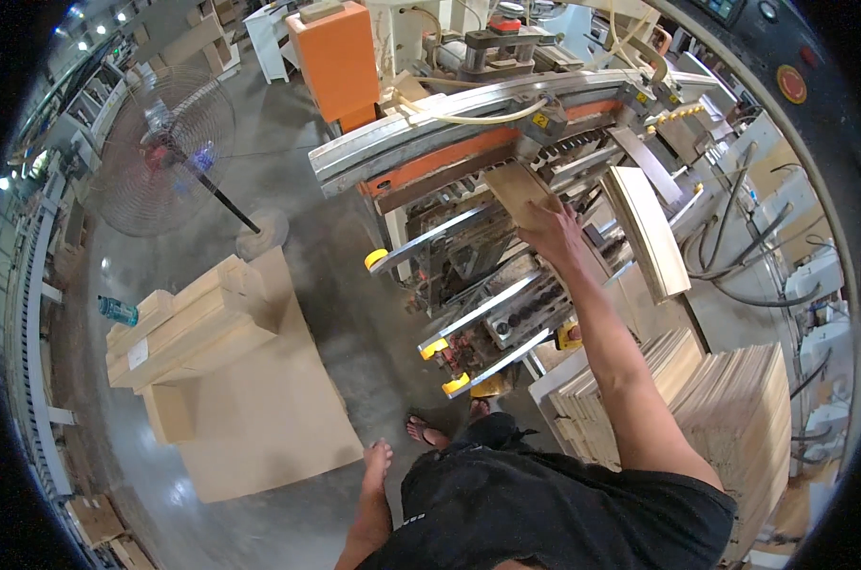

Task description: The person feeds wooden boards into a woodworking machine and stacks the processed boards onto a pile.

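My right hand (pixel 551 233) is stretched forward over the machine, its fingers on a flat wooden board (pixel 514 190). The thumb and some fingers wrap the board's edge; its near end passes under my hand. The board lies across the machine's metal support rails (pixel 492 309), close to the orange-faced beam (pixel 449 168). My left hand (pixel 378 459) hangs low beside my body, fingers curled, with nothing visible in it. Right of my right hand, a short stack of pale boards (pixel 647 233) rests at a slant on the machine.
Tall stacks of thin boards (pixel 734 399) stand beside my right arm. Left, bundled wooden pieces (pixel 202 328) and a bottle (pixel 117 311) sit by a cardboard sheet (pixel 259 418). A standing fan (pixel 164 152) is farther back. Yellow-capped rail ends (pixel 456 385) jut toward my legs. Cables (pixel 763 275) hang right.
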Tool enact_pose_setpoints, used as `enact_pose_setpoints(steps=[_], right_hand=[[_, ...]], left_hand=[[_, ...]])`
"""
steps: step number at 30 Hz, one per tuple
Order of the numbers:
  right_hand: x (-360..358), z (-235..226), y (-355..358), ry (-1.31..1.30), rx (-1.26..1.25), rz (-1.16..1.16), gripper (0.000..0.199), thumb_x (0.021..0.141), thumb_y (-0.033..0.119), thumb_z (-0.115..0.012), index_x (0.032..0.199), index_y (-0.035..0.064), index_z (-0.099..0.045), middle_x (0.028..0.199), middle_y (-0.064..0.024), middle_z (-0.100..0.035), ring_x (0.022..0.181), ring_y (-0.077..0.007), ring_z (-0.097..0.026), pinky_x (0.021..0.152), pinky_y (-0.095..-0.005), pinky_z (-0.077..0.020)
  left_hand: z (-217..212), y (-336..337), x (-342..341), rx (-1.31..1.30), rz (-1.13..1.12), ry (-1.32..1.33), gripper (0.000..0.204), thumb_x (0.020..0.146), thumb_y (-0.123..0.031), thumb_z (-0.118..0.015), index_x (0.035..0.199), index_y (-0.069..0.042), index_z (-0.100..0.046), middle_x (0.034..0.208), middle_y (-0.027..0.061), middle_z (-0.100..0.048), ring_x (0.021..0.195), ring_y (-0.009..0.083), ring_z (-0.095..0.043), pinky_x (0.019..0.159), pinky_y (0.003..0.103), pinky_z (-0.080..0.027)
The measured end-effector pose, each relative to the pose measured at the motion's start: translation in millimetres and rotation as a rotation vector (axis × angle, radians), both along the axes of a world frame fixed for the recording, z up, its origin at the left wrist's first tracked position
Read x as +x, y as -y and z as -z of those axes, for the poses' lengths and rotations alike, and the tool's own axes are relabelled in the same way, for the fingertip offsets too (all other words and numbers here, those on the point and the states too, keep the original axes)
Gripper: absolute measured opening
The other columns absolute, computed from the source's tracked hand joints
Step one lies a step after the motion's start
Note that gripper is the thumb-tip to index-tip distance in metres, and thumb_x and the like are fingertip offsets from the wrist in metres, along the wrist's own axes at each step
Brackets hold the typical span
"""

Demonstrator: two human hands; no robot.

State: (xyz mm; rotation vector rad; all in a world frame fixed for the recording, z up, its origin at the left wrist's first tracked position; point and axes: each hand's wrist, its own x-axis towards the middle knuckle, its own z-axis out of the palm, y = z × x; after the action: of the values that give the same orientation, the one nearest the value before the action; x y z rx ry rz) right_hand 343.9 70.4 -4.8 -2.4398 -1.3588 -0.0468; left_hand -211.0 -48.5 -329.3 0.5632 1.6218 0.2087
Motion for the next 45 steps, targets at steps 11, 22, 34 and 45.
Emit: enact_pose_setpoints(steps=[11, 22, 34, 45], right_hand=[[4.9, -8.2, -21.0, 0.105, 0.033, -0.064, 0.054, 0.068, 0.036, -0.077, 0.116, 0.0154, -0.064, 0.13, -0.0109, -0.05, 0.118, -0.0369, -0.045, 0.101, -0.0467, -0.0378], [2.5, -8.3, -18.1, -0.01, 0.055, -0.027, 0.058, 0.062, 0.038, -0.077, 0.115, 0.0172, -0.067, 0.128, -0.0125, -0.05, 0.12, -0.0359, -0.044, 0.102, -0.0456, -0.035], [-17.3, -39.3, -19.4, -0.151, 0.021, 0.025, 0.069, 0.064, 0.041, -0.074, 0.126, 0.0146, -0.058, 0.137, -0.0122, -0.045, 0.125, -0.0343, -0.041, 0.105, -0.0478, -0.0312], [-33.2, 15.2, 105.9, 0.078, 0.352, 0.329, 0.073, 0.065, 0.044, -0.079, 0.126, 0.0105, -0.055, 0.141, -0.0214, -0.039, 0.133, -0.036, -0.032, 0.104, -0.0531, -0.0292]], left_hand=[[-18.9, -36.0, 80.1, -0.031, 0.121, 0.02, 0.033, 0.089, -0.034, -0.056, 0.114, -0.013, -0.055, 0.099, 0.0006, -0.064, 0.081, 0.0136, -0.06, 0.063, 0.032, -0.043], [-22.8, -17.9, 39.7, -0.019, 0.117, 0.006, 0.036, 0.088, -0.035, -0.056, 0.115, -0.012, -0.054, 0.097, 0.0005, -0.063, 0.083, 0.0148, -0.06, 0.066, 0.034, -0.043], [15.9, 64.0, -32.8, 0.095, -0.077, -0.023, 0.03, 0.084, -0.028, -0.063, 0.103, -0.004, -0.06, 0.073, 0.005, -0.061, 0.059, 0.0178, -0.056, 0.048, 0.034, -0.041], [54.8, 134.9, -16.8, 0.654, 0.664, -0.407, 0.021, 0.083, -0.028, -0.058, 0.094, -0.011, -0.065, 0.084, 0.0111, -0.067, 0.078, 0.0296, -0.066, 0.063, 0.042, -0.05]])
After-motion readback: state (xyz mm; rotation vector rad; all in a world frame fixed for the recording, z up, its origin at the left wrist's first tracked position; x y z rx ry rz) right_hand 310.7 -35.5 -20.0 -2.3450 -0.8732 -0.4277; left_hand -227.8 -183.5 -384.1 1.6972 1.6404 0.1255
